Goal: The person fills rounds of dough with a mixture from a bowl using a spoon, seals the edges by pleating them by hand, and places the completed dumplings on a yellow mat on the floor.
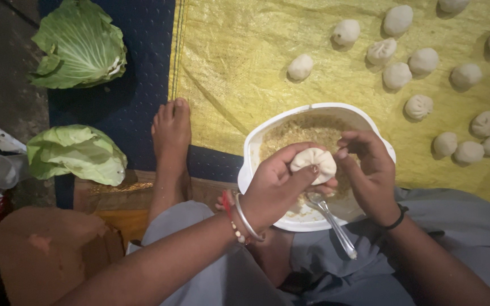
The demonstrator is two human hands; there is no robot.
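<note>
My left hand (273,190) cups a pleated dumpling (313,162) above the white bowl (250,153), thumb pressed on its side; my right hand (370,170) pinches the top folds shut with the fingertips. Judged from its pleats, this piece is nearly sealed. About seventeen finished dumplings (397,75) lie on the yellow sheet (239,62), and filling (296,133) remains in the bowl, so more wrapping is left. A spoon (333,218) rests in the bowl. Two cabbage pieces (77,45) lie well apart at left; my foot (171,133) rests beside the bowl.
</note>
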